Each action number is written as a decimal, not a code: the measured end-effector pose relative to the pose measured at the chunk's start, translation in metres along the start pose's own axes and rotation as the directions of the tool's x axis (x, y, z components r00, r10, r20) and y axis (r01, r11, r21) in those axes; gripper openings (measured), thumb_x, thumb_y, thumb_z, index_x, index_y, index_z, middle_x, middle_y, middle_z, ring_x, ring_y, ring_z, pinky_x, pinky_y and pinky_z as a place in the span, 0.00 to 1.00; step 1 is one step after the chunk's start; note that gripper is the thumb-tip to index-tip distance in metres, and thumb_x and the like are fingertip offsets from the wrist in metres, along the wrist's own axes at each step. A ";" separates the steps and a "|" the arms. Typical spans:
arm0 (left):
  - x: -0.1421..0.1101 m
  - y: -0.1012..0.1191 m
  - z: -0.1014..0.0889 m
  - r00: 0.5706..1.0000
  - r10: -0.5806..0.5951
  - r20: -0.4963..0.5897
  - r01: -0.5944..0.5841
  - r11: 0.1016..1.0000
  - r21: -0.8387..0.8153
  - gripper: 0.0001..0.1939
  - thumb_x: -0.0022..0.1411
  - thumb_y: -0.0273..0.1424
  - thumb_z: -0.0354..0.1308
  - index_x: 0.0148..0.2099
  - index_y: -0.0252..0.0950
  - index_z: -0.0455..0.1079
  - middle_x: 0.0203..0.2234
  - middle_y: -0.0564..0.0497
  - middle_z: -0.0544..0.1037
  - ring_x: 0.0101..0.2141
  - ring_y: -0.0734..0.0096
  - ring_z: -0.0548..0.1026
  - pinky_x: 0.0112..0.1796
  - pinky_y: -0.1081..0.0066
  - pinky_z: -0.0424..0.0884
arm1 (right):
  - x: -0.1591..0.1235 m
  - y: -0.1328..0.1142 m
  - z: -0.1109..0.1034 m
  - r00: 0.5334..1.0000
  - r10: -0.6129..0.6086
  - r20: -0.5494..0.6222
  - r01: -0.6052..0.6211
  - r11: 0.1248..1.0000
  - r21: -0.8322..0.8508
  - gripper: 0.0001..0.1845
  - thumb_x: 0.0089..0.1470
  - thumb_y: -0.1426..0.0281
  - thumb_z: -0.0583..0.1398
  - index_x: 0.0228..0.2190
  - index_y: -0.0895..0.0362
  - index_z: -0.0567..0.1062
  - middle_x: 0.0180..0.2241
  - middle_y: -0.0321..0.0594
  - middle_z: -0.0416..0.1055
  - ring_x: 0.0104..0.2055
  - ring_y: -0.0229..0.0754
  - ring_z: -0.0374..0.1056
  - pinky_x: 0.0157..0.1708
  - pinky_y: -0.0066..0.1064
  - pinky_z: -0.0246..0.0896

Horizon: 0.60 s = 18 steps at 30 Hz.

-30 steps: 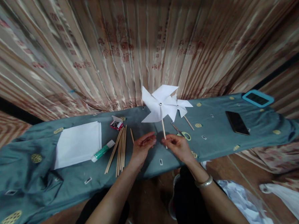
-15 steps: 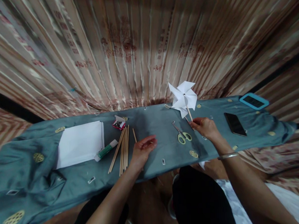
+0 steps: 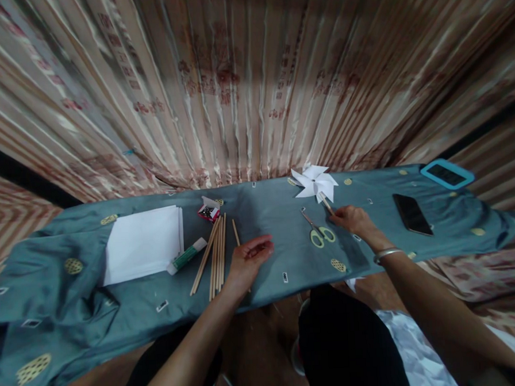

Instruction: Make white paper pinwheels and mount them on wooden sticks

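On the far side of the table, a white paper pinwheel (image 3: 314,181) lies low over the cloth with its stick slanting toward me. My right hand (image 3: 349,220) pinches the lower end of that stick. Whether a second pinwheel lies beneath it I cannot tell. Scissors (image 3: 319,232) with pale green handles rest just left of my right hand. My left hand (image 3: 253,256) hovers palm inward with loosely curled fingers and nothing in them. Under and beside it lies a single wooden stick (image 3: 236,231), partly hidden by the hand. Several more wooden sticks (image 3: 217,255) are bunched to its left.
Left on the cloth-covered table (image 3: 266,284) are a stack of white paper (image 3: 143,245), a green glue stick (image 3: 186,256) and a small red box of pins (image 3: 209,210). A phone (image 3: 413,213) and a blue-framed device (image 3: 447,174) lie right. A curtain (image 3: 235,102) hangs behind.
The pinwheel has come down from a raised, tilted pose to near the tabletop, my right hand still on its stick. My left hand has barely moved. The view has shifted slightly.
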State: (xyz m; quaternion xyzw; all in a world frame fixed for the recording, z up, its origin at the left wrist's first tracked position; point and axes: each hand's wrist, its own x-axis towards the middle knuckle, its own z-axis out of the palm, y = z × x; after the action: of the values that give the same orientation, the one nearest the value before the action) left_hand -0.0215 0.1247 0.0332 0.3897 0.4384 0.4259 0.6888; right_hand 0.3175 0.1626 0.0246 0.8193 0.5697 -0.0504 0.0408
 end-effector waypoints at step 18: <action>-0.010 -0.009 -0.014 0.999 0.029 0.031 -0.030 0.999 0.019 0.15 0.42 0.32 0.71 0.36 0.38 0.81 0.30 0.49 0.82 0.34 0.65 0.77 0.42 0.65 0.73 | -0.035 -0.022 -0.014 0.980 0.013 -0.200 -0.027 0.997 -0.067 0.20 0.59 0.58 0.55 0.38 0.59 0.81 0.33 0.57 0.79 0.33 0.53 0.74 0.28 0.36 0.55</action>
State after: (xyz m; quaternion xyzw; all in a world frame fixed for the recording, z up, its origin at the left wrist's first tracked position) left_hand -0.0345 0.1146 0.0232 0.4095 0.4263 0.4257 0.6852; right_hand 0.2847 0.1394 0.0432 0.8239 0.5642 0.0521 0.0123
